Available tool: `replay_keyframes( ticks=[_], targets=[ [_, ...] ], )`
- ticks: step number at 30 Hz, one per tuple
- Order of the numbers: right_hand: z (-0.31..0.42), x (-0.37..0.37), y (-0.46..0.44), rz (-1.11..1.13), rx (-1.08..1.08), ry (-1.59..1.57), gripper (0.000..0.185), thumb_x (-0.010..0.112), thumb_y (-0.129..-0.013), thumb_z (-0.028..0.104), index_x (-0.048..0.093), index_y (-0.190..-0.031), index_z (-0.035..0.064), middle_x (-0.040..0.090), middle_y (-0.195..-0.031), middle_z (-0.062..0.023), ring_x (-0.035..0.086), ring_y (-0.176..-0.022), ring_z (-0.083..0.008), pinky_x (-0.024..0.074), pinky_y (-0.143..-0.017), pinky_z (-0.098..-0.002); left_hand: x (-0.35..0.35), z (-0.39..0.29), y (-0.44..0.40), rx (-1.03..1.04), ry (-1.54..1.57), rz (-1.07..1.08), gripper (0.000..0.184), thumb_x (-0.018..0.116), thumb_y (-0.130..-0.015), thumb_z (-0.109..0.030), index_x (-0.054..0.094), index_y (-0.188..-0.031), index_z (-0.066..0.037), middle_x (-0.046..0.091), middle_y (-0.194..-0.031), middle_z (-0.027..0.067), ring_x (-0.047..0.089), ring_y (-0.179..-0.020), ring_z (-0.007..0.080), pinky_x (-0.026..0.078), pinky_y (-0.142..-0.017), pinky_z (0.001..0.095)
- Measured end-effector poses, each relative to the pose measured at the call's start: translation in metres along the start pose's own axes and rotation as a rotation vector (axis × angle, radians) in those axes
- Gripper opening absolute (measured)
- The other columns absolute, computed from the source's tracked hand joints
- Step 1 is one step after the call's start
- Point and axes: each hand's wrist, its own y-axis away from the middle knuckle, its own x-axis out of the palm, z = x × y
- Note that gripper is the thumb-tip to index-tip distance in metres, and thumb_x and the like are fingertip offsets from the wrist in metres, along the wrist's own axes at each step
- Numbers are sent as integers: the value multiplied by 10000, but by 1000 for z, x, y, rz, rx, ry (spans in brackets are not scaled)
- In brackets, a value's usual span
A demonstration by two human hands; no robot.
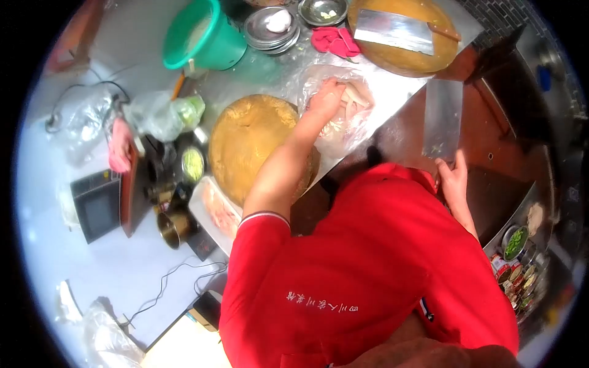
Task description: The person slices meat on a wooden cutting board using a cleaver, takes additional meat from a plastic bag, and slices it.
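Note:
My left hand [328, 98] reaches into an open clear plastic bag [328, 142] on the metal table, its fingers curled over pale raw meat [353, 101]. The fingertips are partly hidden by the meat and plastic. Down at my right side, over the table's edge, my right hand [454, 178] grips a cleaver [443, 113]; its broad blade points away from me and the handle is mostly covered by my fingers. Beneath my left forearm lies a round wooden chopping block [245, 138], just left of the bag.
A second chopping block [392, 64] carries another cleaver [392, 30]. Nearby are a red cloth [335, 42], stacked metal plates [267, 42] and a green bucket [227, 49]. A white tray of raw meat [218, 205] sits by the near block. Seasoning containers [515, 270] stand lower right.

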Motion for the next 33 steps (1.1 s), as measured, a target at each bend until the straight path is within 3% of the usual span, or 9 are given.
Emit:
replay_keyframes(
  ticks=[3, 6, 12, 15, 18, 21, 25, 30, 33],
  targets=[
    [3, 1, -5, 21, 11, 20, 138, 661, -1019, 59, 536, -1078, 69, 550, -708, 6, 502, -498, -81, 410, -442, -269, -14, -7, -4, -126, -12, 230, 279, 560, -974, -182, 702, -1168, -40, 600, -1340, 205, 560, -1271, 436, 500, -1060, 520],
    [8, 5, -9, 22, 26, 8, 134, 659, -1018, 58, 541, -1081, 69, 545, -697, 9, 500, -500, -81, 410, -441, -271, -19, -8, 21, -143, 13, 171, 244, 563, -963, -164, 699, -1116, -31, 609, -1304, 226, 547, -1276, 440, 503, -1052, 523],
    [-1, 9, -16, 75, 58, -37, 129, 658, -1016, 49, 551, -1086, 66, 554, -715, 9, 493, -507, -78, 411, -444, -272, -46, -44, 19, 61, -184, 154, 281, 576, -940, -111, 690, -1195, -77, 621, -1278, 231, 565, -1238, 446, 505, -1046, 512],
    [-10, 11, -16, 71, 56, -43, 124, 657, -1015, 40, 556, -1081, 65, 559, -723, 9, 492, -510, -74, 411, -445, -272, -42, -58, 0, 264, -106, 97, 363, 562, -922, -50, 675, -1263, -102, 609, -1350, 245, 552, -1275, 457, 487, -1081, 506],
    [-4, 11, -11, 66, 74, -47, 125, 658, -1012, 33, 558, -1080, 65, 562, -726, 9, 492, -510, -73, 411, -443, -272, -30, -67, -21, 303, -162, 195, 454, 536, -904, 11, 658, -1322, -118, 578, -1450, 249, 525, -1347, 456, 450, -1144, 487],
    [-3, 10, -8, 40, 88, -62, 134, 662, -1011, 30, 554, -1082, 66, 562, -725, 9, 492, -508, -73, 407, -440, -270, 3, -45, -43, 217, -176, 377, 528, 567, -885, 14, 632, -1388, -135, 547, -1509, 250, 489, -1409, 460, 408, -1194, 481],
    [-15, -1, -4, -22, 100, -58, 145, 661, -1013, 26, 541, -1082, 69, 561, -718, 9, 494, -502, -73, 403, -432, -268, 22, -22, -49, 41, 33, 313, 557, 647, -864, -43, 622, -1410, -148, 535, -1520, 260, 481, -1424, 451, 407, -1193, 487],
    [-13, -8, 3, -99, 95, -69, 144, 662, -1013, 34, 535, -1070, 70, 561, -710, 6, 497, -496, -78, 403, -431, -271, 2, -12, -61, 311, -263, 413, 446, 710, -878, -147, 694, -1323, -164, 645, -1370, 289, 620, -1272, 447, 516, -1051, 486],
    [-19, -11, 2, -115, 106, -75, 142, 665, -1014, 42, 541, -1079, 70, 564, -712, 4, 500, -499, -77, 402, -433, -271, -44, -49, -63, 254, -412, 528, 394, 716, -879, -174, 727, -1272, -182, 732, -1202, 248, 701, -1122, 425, 549, -974, 488]
  ],
)
